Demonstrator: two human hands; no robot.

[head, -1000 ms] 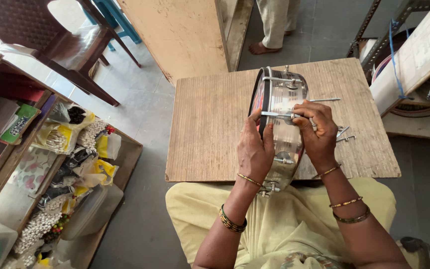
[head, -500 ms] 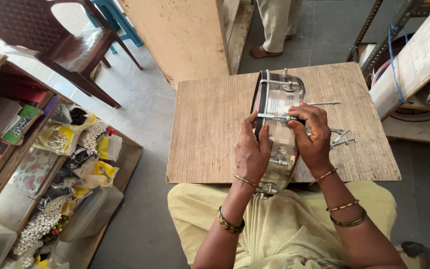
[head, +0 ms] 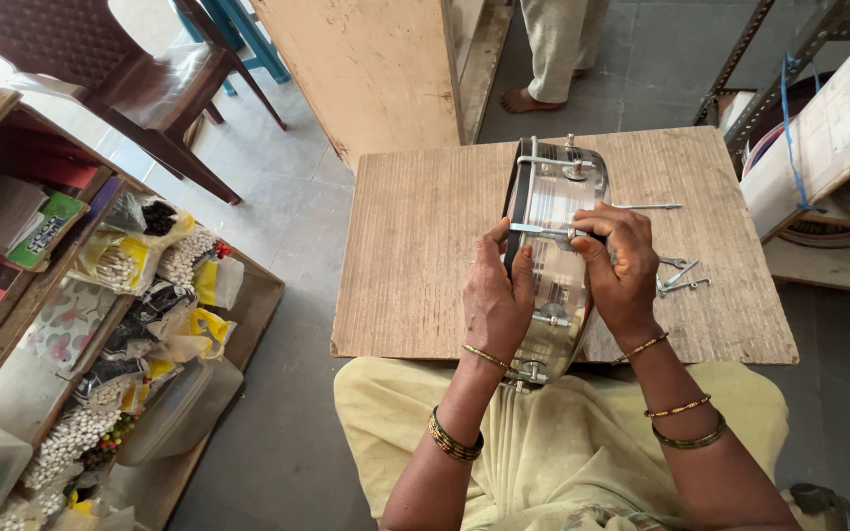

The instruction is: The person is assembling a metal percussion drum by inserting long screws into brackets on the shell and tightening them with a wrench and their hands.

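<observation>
We note the metal drum shell [head: 553,265] on edge on the wooden surface [head: 415,256], left hand [head: 496,295] closed on its rim, right hand [head: 620,270] pinching a tension rod [head: 543,231] in place; several lugs appear fitted, loose hooks [head: 681,280] remaining beside it.

Grey tiled floor [head: 297,236] in soft daylight; dark wooden chair [head: 140,79] at upper left, open wooden shelf [head: 248,324] left, plywood panel [head: 376,69] behind.
</observation>
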